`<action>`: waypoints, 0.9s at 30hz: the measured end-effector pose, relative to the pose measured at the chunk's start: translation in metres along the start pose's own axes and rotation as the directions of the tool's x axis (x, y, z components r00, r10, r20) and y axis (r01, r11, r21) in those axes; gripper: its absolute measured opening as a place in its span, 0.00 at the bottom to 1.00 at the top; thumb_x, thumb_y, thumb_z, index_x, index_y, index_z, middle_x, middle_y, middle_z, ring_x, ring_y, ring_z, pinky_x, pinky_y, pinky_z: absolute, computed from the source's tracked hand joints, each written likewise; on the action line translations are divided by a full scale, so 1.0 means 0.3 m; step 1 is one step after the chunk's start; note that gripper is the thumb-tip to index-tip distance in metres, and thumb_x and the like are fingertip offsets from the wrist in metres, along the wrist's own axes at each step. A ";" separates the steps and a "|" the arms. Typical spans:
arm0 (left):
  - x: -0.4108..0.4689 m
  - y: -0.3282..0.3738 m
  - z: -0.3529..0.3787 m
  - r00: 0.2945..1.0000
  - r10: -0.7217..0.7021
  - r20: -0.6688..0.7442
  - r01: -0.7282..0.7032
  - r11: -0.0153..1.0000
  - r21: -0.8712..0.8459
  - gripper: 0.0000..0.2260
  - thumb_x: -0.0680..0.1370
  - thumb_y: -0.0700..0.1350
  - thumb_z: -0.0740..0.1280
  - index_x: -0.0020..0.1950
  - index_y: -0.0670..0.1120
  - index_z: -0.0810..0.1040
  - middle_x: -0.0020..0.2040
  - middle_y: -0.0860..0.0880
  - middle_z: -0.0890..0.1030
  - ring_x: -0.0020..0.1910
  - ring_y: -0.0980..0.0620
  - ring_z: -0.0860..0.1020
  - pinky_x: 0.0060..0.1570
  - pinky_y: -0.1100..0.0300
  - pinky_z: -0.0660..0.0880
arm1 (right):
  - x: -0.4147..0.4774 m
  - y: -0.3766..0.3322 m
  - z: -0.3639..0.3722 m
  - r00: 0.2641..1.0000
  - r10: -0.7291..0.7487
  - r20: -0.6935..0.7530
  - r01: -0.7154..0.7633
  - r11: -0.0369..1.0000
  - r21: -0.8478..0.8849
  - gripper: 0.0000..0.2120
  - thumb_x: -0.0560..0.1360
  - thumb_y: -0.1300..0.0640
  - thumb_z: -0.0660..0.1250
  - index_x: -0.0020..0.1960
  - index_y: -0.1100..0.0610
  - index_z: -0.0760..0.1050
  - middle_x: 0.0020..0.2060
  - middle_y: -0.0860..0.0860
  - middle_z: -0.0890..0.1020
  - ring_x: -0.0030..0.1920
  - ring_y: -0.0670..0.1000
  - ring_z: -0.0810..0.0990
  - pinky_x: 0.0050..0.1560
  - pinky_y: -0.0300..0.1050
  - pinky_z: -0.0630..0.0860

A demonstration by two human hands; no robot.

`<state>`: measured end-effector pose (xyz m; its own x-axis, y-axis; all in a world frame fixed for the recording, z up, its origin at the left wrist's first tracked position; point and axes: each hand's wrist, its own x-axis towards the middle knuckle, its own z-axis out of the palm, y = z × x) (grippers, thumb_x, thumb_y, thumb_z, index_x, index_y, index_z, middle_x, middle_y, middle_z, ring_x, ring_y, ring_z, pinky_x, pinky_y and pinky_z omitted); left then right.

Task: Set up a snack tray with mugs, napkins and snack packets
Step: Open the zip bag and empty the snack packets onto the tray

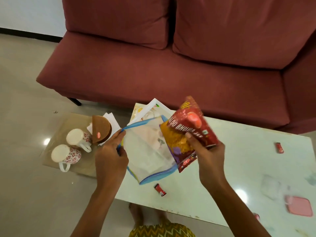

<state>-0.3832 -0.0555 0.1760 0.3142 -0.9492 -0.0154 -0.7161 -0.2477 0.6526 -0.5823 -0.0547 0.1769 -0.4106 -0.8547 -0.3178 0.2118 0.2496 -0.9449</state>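
My right hand [207, 152] grips a red and orange snack packet [187, 134], held tilted above the white table [239, 159]. My left hand [111, 151] pinches the blue rim of a clear zip pouch [148, 151] that lies open on the table. To the left, a transparent tray [68, 124] juts past the table's left end and holds two white mugs with red flowers [77, 136] [65, 155], white napkins [111, 119] and a brown round packet [101, 129]. A white-edged printed sheet or box [148, 108] lies behind the pouch.
A maroon sofa [171, 57] stands just behind the table. Two small red sachets [160, 189] [279, 147] lie on the table. At the right end are a pink square lid or box [299, 207] and a clear plastic piece [271, 187]. Tiled floor spreads to the left.
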 end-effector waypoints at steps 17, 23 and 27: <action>0.150 -0.219 0.105 0.999 -0.054 -0.004 0.054 0.997 -0.062 0.20 0.73 0.37 0.62 0.65 0.48 0.74 0.64 0.50 0.76 0.57 0.51 0.76 0.57 0.76 0.66 | 0.397 0.709 0.003 0.654 0.548 -0.522 -0.487 0.833 0.265 0.14 0.72 0.63 0.63 0.56 0.62 0.76 0.47 0.60 0.81 0.45 0.60 0.80 0.45 0.51 0.78; 0.159 -0.308 0.133 0.994 -0.104 0.030 0.106 0.990 -0.094 0.21 0.76 0.38 0.61 0.67 0.54 0.69 0.67 0.56 0.72 0.56 0.74 0.70 0.67 0.52 0.67 | 0.450 0.846 0.045 0.656 0.525 -0.543 -0.515 0.837 0.187 0.15 0.75 0.63 0.63 0.61 0.59 0.73 0.52 0.57 0.81 0.48 0.55 0.80 0.46 0.46 0.77; 0.148 -0.320 0.143 0.992 -0.099 0.076 0.107 0.988 -0.108 0.21 0.74 0.42 0.62 0.67 0.49 0.70 0.69 0.55 0.70 0.62 0.67 0.69 0.70 0.55 0.64 | 0.451 0.882 0.080 0.665 0.543 -0.512 -0.542 0.823 0.169 0.09 0.74 0.63 0.66 0.54 0.59 0.74 0.46 0.56 0.81 0.49 0.58 0.82 0.49 0.51 0.79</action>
<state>-0.3271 -0.0822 0.0803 0.3353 -0.9320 -0.1374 -0.6069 -0.3253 0.7252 -0.5606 -0.1153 -0.1142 -0.6119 -0.2002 -0.7652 0.5467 0.5921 -0.5921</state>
